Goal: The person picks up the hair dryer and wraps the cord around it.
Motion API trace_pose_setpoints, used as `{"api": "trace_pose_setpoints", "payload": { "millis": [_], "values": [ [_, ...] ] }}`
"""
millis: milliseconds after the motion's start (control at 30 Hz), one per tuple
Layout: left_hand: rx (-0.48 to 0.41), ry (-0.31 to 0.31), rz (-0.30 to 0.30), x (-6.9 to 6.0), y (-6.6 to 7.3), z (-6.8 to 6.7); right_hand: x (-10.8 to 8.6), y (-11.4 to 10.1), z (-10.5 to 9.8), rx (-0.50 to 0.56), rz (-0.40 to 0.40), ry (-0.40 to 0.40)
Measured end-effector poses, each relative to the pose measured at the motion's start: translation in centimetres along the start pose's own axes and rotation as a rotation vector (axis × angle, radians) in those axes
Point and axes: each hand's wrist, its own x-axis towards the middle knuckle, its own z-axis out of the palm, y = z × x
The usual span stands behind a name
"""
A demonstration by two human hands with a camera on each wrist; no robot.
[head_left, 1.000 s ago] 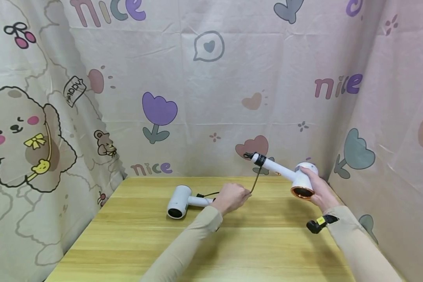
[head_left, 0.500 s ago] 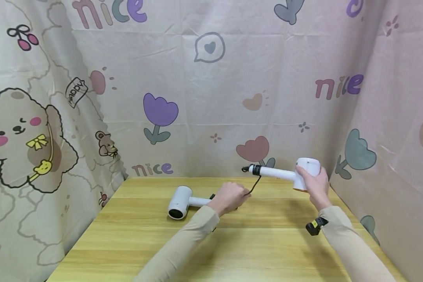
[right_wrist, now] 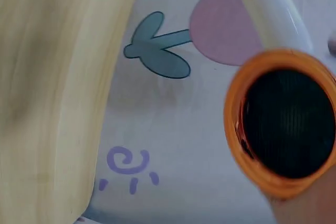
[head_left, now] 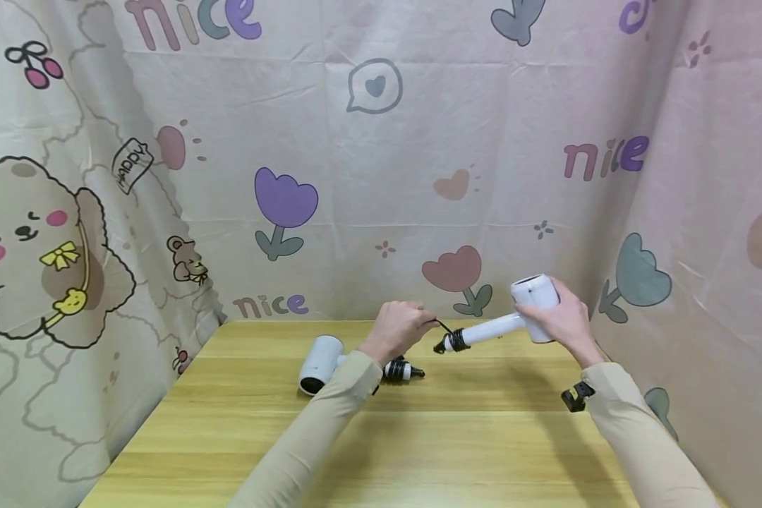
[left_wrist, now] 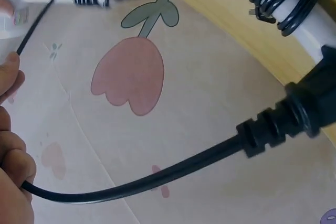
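Observation:
My right hand grips the head of a white hair dryer above the table's right half. Its handle slants down to the left, with black cord coiled round the end. In the right wrist view, the dryer's dark round grille shows inside an orange rim. The left hand holds the loose stretch of this cord just left of the handle end. From its fingers, in the left wrist view, the cord curves to a black plug. A second white hair dryer lies on the table, partly hidden by the left arm.
Beneath both hands is a wooden table. Cord is also wound round the lying dryer's handle. A printed curtain hangs behind the table and along both sides.
The held dryer has turned, its handle end dropping from raised to low. My left hand has moved up and slightly left, drawing the cord over the handle end and uncovering the lying dryer's coiled handle.

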Motion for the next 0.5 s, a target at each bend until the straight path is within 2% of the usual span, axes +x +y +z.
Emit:
{"api": "trace_pose_setpoints", "payload": {
  "millis": [100,200,333,500],
  "values": [
    [-0.027,0.018,-0.003,0.1,-0.3,0.1,0.2,0.1,-0.4,0.008,-0.076,-0.096],
    [-0.058,0.007,-0.025,0.1,-0.6,0.4,0.2,0.1,-0.7,0.063,-0.115,-0.205],
    [-0.109,-0.012,-0.076,-0.1,-1.2,1.0,0.1,0.5,-1.0,0.180,-0.085,-0.331],
    [-0.158,-0.044,-0.120,-0.4,-2.0,1.8,-0.1,1.4,-1.3,0.245,-0.046,-0.403]
  ]
}}
